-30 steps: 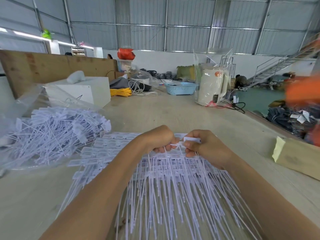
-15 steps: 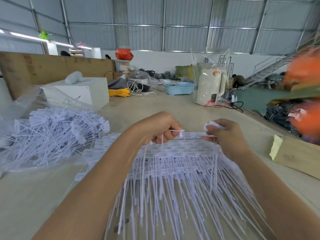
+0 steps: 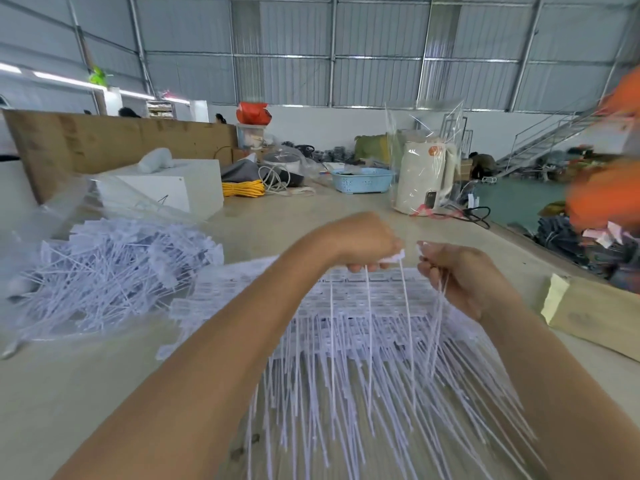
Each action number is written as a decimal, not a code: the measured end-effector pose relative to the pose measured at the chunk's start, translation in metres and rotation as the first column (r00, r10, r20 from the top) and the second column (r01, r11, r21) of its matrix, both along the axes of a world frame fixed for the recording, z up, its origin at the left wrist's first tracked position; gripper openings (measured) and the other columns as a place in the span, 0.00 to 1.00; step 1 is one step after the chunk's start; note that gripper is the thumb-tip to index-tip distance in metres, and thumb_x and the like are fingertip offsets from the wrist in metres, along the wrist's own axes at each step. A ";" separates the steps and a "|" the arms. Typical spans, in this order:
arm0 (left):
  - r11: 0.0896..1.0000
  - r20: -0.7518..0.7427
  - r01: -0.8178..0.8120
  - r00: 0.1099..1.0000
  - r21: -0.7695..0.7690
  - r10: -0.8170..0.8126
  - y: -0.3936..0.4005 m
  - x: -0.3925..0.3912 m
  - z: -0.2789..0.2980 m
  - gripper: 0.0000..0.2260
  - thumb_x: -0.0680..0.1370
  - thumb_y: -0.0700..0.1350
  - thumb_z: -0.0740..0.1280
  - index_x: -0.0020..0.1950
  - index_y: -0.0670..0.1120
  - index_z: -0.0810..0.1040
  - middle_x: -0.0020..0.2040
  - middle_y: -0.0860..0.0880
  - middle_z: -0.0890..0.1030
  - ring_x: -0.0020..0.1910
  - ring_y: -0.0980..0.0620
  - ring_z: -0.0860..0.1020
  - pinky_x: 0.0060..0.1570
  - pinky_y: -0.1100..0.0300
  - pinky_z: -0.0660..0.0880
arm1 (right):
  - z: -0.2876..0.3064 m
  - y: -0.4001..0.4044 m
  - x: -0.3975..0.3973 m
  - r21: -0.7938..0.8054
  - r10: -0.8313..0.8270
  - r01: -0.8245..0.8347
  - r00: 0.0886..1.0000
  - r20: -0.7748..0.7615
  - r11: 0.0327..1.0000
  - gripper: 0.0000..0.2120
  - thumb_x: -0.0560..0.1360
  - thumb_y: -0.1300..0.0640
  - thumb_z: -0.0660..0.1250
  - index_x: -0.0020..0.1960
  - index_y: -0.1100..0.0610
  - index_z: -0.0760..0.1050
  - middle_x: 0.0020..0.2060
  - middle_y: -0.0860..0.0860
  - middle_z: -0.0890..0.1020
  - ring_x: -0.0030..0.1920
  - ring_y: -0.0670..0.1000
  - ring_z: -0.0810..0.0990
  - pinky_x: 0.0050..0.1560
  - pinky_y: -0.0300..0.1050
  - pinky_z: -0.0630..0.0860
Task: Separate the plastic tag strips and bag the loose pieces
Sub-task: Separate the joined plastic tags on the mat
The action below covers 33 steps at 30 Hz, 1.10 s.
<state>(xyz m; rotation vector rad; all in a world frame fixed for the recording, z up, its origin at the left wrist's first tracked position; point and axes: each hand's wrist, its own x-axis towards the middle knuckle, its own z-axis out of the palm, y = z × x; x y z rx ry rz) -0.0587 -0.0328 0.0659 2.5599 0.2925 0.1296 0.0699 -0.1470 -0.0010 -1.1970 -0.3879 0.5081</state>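
My left hand (image 3: 363, 242) and right hand (image 3: 460, 275), raised over the stacked white plastic tag strips (image 3: 363, 327) on the beige table (image 3: 62, 386), each pinch separated thin white tags; loose pieces fill the clear plastic bag (image 3: 104, 268) at left.

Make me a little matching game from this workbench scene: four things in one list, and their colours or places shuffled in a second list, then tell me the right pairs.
Things:
1. basket
2. coiled cord
3. kettle
4. clear bag of loose tags

Descriptions:
A. yellow, beside the white box
B. far left of the table, heaped with white pieces
C. pale blue, at the far end of the table
D. cream, wrapped in clear plastic

Pairs: 1-C, 2-A, 3-D, 4-B
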 end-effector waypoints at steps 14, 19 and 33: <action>0.981 -0.153 -0.082 0.987 -0.175 0.056 0.026 0.026 -0.059 0.10 0.77 0.33 0.57 0.44 0.34 0.77 0.35 0.42 0.77 0.33 0.48 0.72 0.35 0.58 0.67 | -0.020 0.018 -0.023 -0.394 0.192 -0.023 0.898 0.395 0.919 0.11 0.76 0.64 0.66 0.35 0.62 0.75 0.27 0.56 0.74 0.26 0.50 0.71 0.28 0.41 0.69; 0.970 -0.041 -0.073 0.997 -0.231 0.065 0.026 0.021 -0.056 0.06 0.77 0.35 0.61 0.49 0.42 0.77 0.33 0.50 0.77 0.31 0.55 0.76 0.35 0.65 0.70 | -0.023 0.023 -0.026 -0.344 0.123 0.006 0.928 0.352 0.939 0.05 0.75 0.68 0.66 0.44 0.71 0.75 0.37 0.62 0.79 0.36 0.55 0.80 0.43 0.47 0.82; 0.902 0.086 -0.249 0.951 -0.354 0.296 0.041 0.010 -0.072 0.16 0.77 0.45 0.66 0.29 0.44 0.74 0.27 0.48 0.73 0.30 0.52 0.71 0.34 0.64 0.68 | -0.021 0.021 -0.028 -0.380 0.248 -0.027 0.801 0.545 0.925 0.09 0.69 0.72 0.70 0.36 0.62 0.72 0.29 0.53 0.75 0.27 0.43 0.74 0.28 0.32 0.69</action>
